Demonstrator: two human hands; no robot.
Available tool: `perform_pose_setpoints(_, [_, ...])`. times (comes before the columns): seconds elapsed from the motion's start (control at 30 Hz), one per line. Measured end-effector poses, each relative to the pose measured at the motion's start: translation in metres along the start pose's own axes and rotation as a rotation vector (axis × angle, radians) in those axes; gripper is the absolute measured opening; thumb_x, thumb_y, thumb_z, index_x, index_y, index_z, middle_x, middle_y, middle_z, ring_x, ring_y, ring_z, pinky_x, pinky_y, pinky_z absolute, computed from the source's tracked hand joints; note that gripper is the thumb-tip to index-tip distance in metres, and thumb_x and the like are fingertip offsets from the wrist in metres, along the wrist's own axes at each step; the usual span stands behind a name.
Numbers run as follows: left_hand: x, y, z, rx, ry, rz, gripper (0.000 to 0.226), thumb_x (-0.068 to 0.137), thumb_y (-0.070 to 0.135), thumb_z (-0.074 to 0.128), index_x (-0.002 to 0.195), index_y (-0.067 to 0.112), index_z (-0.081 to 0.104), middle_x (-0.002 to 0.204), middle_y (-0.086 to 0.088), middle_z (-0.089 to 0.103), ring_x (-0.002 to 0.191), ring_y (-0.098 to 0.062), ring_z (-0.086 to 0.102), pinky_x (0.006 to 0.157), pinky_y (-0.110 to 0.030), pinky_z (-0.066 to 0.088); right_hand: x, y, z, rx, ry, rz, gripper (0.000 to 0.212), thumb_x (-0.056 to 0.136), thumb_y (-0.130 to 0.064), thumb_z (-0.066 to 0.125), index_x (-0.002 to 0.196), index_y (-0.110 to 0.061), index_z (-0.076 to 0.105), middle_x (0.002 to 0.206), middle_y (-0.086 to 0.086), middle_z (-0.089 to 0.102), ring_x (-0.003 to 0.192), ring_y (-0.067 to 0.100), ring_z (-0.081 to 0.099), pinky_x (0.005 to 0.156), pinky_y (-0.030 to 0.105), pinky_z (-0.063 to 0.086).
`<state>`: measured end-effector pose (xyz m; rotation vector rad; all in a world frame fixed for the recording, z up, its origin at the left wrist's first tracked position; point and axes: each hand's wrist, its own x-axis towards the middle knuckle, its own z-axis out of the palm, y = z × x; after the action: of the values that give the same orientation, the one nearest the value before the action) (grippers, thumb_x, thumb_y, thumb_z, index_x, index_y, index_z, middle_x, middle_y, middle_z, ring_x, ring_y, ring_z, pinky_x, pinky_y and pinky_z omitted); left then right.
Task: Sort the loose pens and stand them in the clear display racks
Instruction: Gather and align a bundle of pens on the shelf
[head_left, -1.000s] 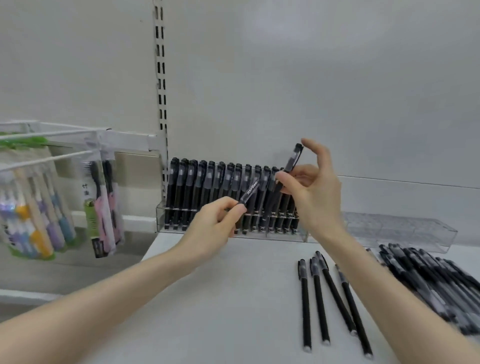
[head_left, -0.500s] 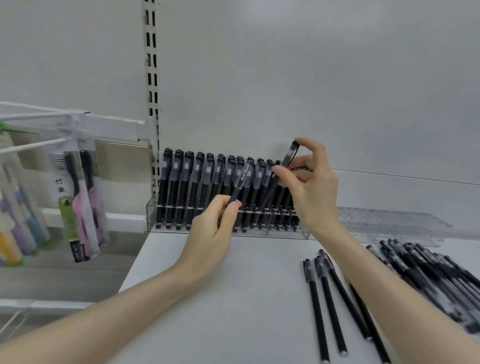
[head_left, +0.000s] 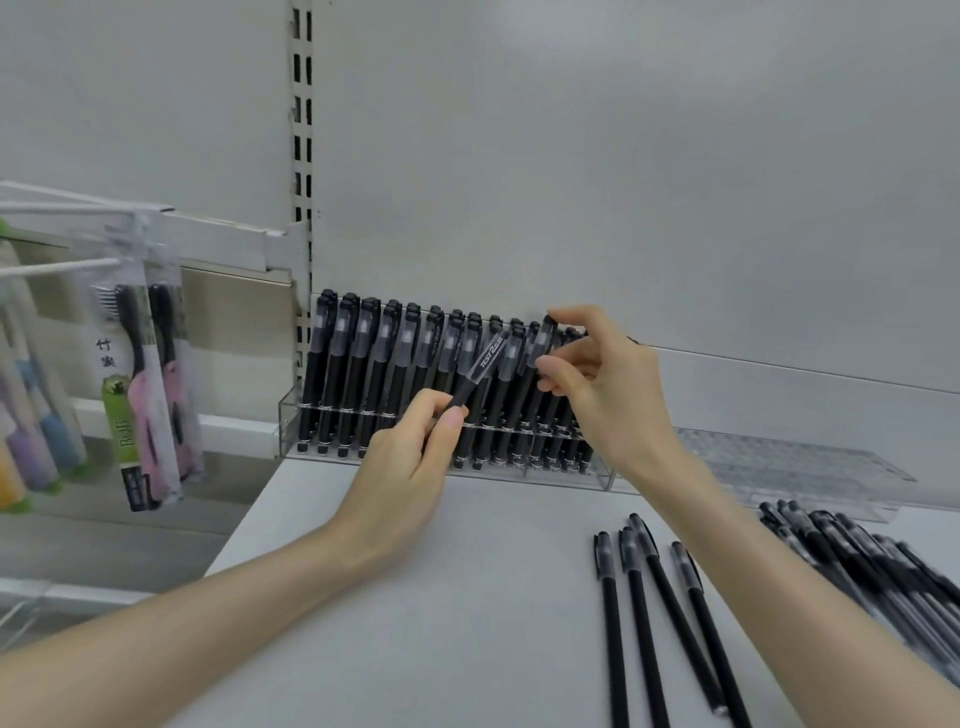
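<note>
Your left grip (head_left: 410, 467) pinches a matte-black pen (head_left: 464, 396) by its barrel, clear cap (head_left: 485, 361) slanting right; right grip (head_left: 608, 384) pinches another pen (head_left: 541, 342).

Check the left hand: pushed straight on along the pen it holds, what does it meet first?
Probably the row of black capped pens standing in the clear plastic rack: the left hand pinches a black pen with a clear cap angled up-right at them. Depth is unclear.
</note>
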<state>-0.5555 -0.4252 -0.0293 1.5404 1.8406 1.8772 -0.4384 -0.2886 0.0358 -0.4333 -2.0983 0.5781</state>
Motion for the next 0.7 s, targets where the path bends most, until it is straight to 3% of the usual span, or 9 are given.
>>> perform_pose_setpoints(0.2, [-0.001, 0.000, 0.000, -0.008, -0.008, -0.009, 0.018, 0.100, 0.025, 0.039, 0.089, 0.016, 0.050, 0.058, -0.002, 0.034, 0.053, -0.012, 0.027, 0.049, -0.025, 0.021, 0.002, 0.000, -0.001, -0.032, -0.035, 0.010, 0.030, 0.090, -0.006, 0.061, 0.117, -0.019, 0.054, 0.077, 0.001, 0.068, 0.069, 0.013, 0.068, 0.086, 0.045, 0.052])
perform_pose_setpoints(0.47, [-0.002, 0.001, -0.001, -0.022, -0.026, 0.003, 0.017, 0.099, 0.027, 0.039, 0.090, 0.017, 0.051, 0.059, -0.004, 0.034, 0.055, -0.015, 0.027, 0.050, -0.029, 0.021, -0.002, -0.005, 0.002, -0.091, -0.079, 0.025, 0.032, 0.090, -0.005, 0.061, 0.119, -0.016, 0.054, 0.077, 0.002, 0.069, 0.071, 0.014, 0.068, 0.080, 0.042, 0.054])
perform_pose_setpoints(0.63, [-0.003, 0.002, -0.002, -0.040, -0.033, -0.004, 0.018, 0.100, 0.024, 0.038, 0.089, 0.023, 0.051, 0.060, -0.004, 0.035, 0.056, -0.015, 0.028, 0.051, -0.029, 0.022, -0.008, -0.005, 0.001, -0.104, -0.009, 0.038, 0.034, 0.090, -0.017, 0.064, 0.123, -0.021, 0.055, 0.073, 0.000, 0.069, 0.071, 0.019, 0.067, 0.081, 0.042, 0.053])
perform_pose_setpoints(0.7, [-0.003, 0.002, -0.002, -0.053, -0.056, -0.005, 0.018, 0.100, 0.022, 0.037, 0.091, 0.024, 0.053, 0.060, -0.003, 0.036, 0.057, -0.015, 0.030, 0.052, -0.029, 0.023, -0.011, -0.009, -0.002, 0.016, 0.025, 0.066, 0.027, 0.090, -0.022, 0.064, 0.116, -0.019, 0.058, 0.070, 0.000, 0.070, 0.065, 0.015, 0.068, 0.075, 0.037, 0.055])
